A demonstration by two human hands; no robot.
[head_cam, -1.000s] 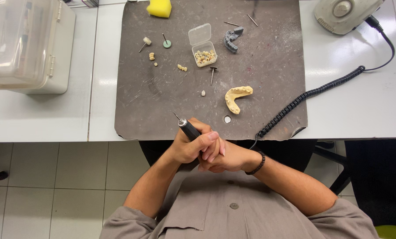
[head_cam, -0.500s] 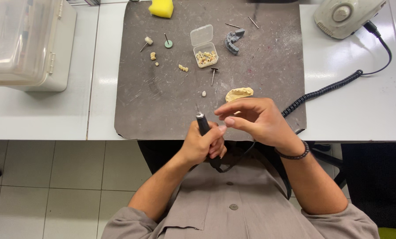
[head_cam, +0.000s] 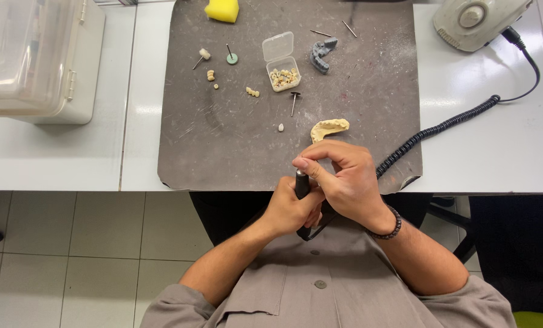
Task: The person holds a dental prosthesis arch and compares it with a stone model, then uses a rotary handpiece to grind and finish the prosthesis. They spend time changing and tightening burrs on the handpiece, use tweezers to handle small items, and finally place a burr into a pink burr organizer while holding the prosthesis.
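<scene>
My left hand (head_cam: 286, 209) is closed around a black rotary handpiece (head_cam: 301, 185), held upright at the near edge of the grey mat (head_cam: 223, 133). My right hand (head_cam: 344, 179) sits over the handpiece tip, its thumb and fingers pinched at the top end; whether a small piece is between them I cannot tell. A yellow dental cast (head_cam: 328, 128) lies on the mat just beyond my right hand. A black coiled cord (head_cam: 441, 129) runs from the handpiece to the grey motor unit (head_cam: 475, 21) at the far right.
On the mat lie a small open clear box of teeth (head_cam: 281, 68), a grey dental model (head_cam: 321, 53), loose teeth (head_cam: 252, 92), several burs (head_cam: 293, 102) and a yellow sponge (head_cam: 222, 10). A translucent plastic case (head_cam: 34, 58) stands on the white table at the left.
Both hands were clasped together low at the table edge a second ago. My right hand then lifted and now pinches at the handpiece tip, which my left hand has raised upright.
</scene>
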